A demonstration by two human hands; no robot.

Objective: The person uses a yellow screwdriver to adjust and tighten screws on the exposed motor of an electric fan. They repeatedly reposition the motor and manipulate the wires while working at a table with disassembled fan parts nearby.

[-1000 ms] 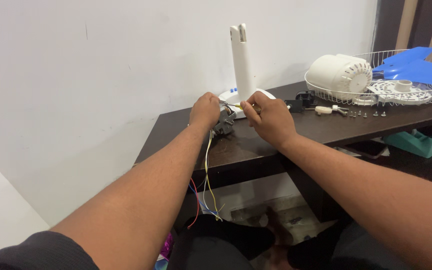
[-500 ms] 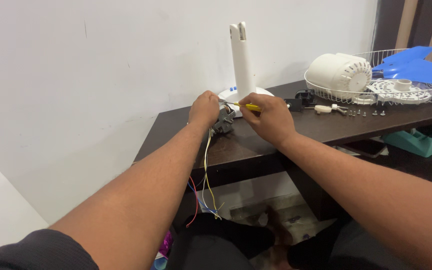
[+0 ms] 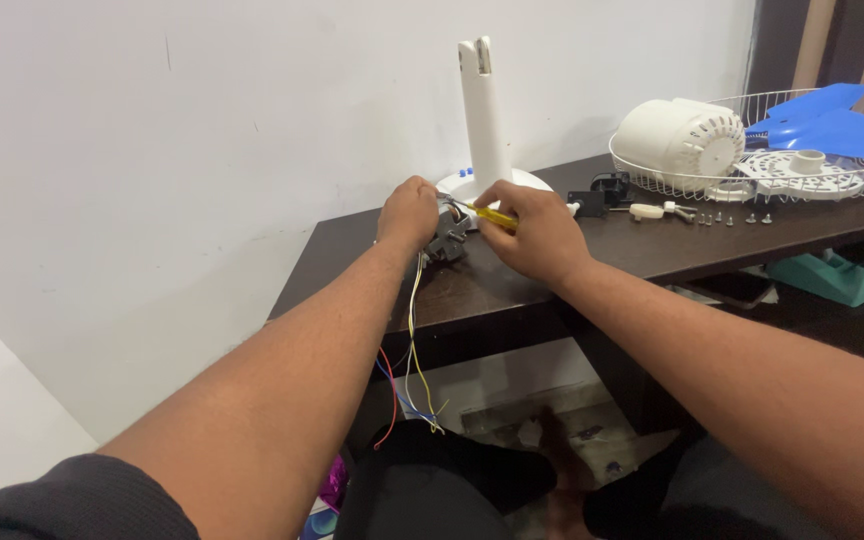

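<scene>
A dark wooden table stretches beneath and to the right of both hands. Far right of the hands, a white wire fan guard holds a blue fan blade, with a white motor housing leaning at its edge. Just behind the hands stands a white fan stand, upright on its round base. The left hand is closed around a small grey switch part, touching it. Thin coloured wires hang from it below the table edge. The right hand pinches a yellow-handled screwdriver, its tip meeting the part. 1 scatter of small screws lies right of the right hand.
</scene>
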